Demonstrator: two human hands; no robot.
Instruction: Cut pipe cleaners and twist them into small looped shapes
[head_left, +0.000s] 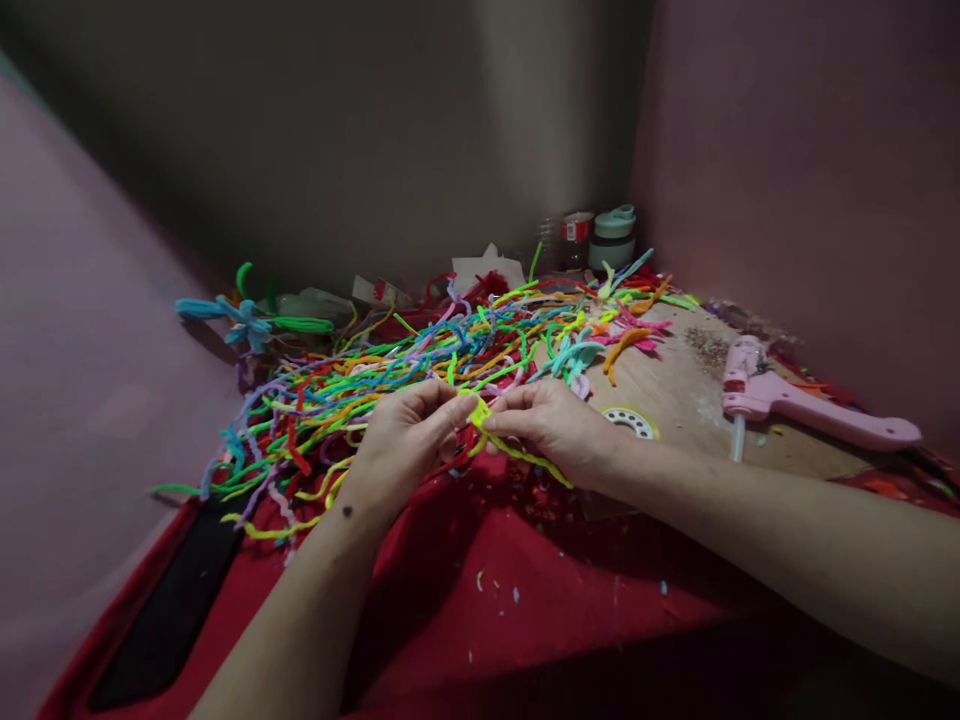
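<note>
Between my two hands is a yellow pipe cleaner [480, 412], bent into a small bunched shape, with one loose end trailing down to the right. My left hand [409, 435] pinches its left side between thumb and forefinger. From the right, my right hand [544, 425] grips the same piece with thumb and fingertips. Just beyond both hands spreads a big tangled heap of coloured pipe cleaners [420, 350]. Part of the yellow piece is hidden behind the fingers.
A pink glue gun [817, 405] lies on a cardboard sheet [675, 390] at right, near a white tape roll [630, 422]. A lidded jar [612, 240] stands at the back. A long black object [169, 610] rests on the red cloth [450, 620], which has scattered scraps. Walls close in the sides.
</note>
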